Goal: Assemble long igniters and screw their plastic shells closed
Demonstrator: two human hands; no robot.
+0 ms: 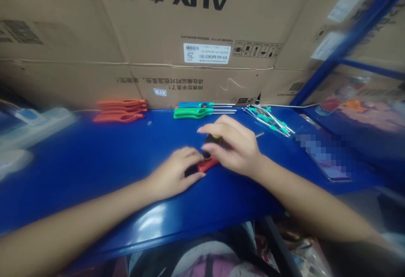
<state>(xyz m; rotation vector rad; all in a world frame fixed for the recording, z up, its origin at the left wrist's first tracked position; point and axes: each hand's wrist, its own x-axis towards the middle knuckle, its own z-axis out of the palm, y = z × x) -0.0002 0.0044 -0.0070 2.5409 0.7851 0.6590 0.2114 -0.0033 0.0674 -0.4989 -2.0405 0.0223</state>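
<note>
My right hand point(237, 146) is closed around a short black-and-yellow handle point(212, 140), which looks like a screwdriver and stands upright over a red lighter point(207, 164). Its tip is hidden. My left hand point(179, 169) grips the lighter's left end, fingers behind it and thumb in front, against the blue table. A thin metal rod point(260, 135) shows beyond my right hand, in line with the lighter, whose middle is covered by that hand.
Stacked orange-red lighter bodies point(120, 112) lie at the back left. Green and blue lighters point(191, 112) with metal tubes lie at the back middle. Teal parts with metal rods point(268, 119), a phone point(329, 159) and a white power strip point(41, 127) flank the blue table point(110, 154). Cardboard point(142, 28) stands behind.
</note>
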